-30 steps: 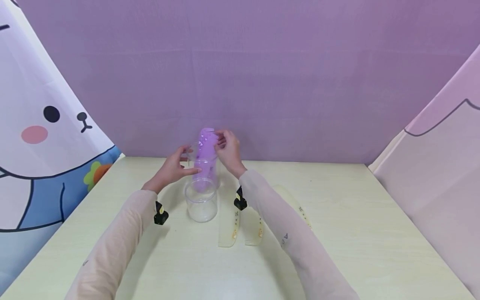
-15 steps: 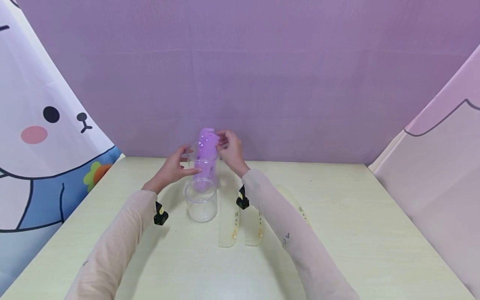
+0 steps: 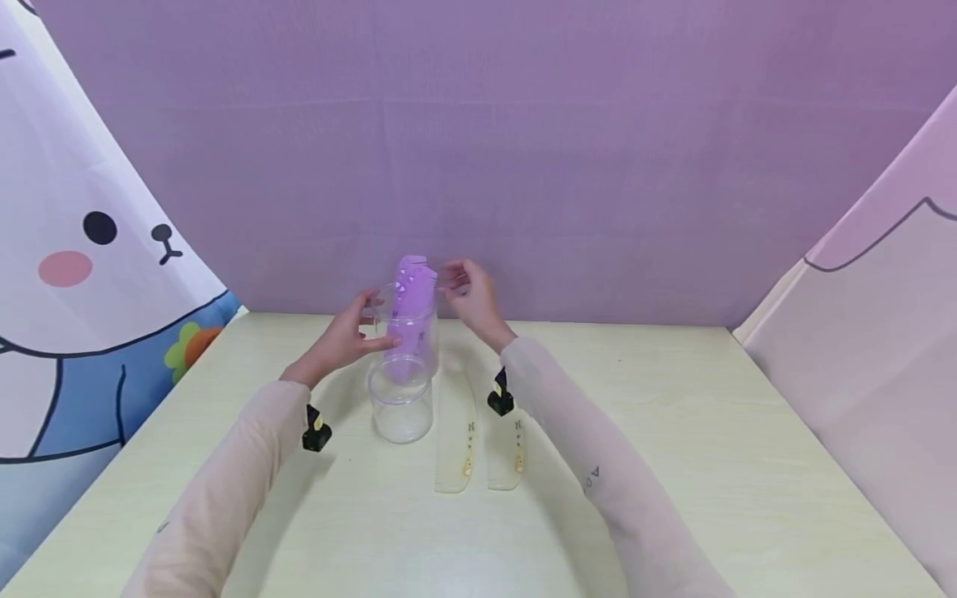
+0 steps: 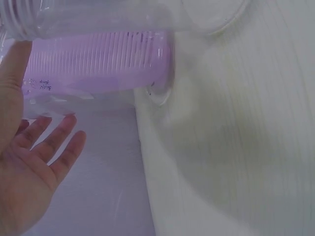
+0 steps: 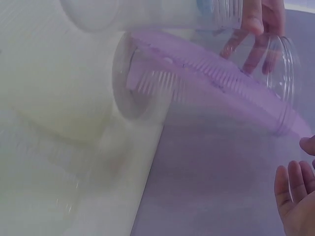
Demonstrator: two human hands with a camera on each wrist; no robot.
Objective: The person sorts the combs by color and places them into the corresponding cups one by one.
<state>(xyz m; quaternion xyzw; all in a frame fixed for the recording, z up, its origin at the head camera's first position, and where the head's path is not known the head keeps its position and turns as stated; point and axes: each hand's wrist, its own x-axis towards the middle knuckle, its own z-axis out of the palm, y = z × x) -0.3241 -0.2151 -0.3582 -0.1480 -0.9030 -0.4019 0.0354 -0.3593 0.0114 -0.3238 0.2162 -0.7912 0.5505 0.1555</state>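
Two purple combs [image 3: 419, 286] stand in the rear clear jar [image 3: 429, 357], their tops above its rim. Around the upper part of this jar my left hand [image 3: 344, 336] holds on, thumb in front and fingers behind. In the left wrist view the thumb and fingers of the left hand [image 4: 34, 157] lie on either side of the jar, with a comb [image 4: 103, 64] seen through its wall. To the right of the comb tops is my right hand [image 3: 474, 303], fingers loosely bent and holding nothing. The right wrist view shows the right hand [image 5: 298, 196] just off the comb's end.
A second clear jar [image 3: 402, 419] stands in front of the rear one. Two translucent pale yellow combs [image 3: 454, 457] lie flat on the table [image 3: 718, 465] to its right. A purple cloth wall [image 3: 568, 183] rises behind the jars.
My right hand has let go of the purple comb and moved right, away from it. The left hand stays on the jar. The right sleeve now hides a third yellow comb.
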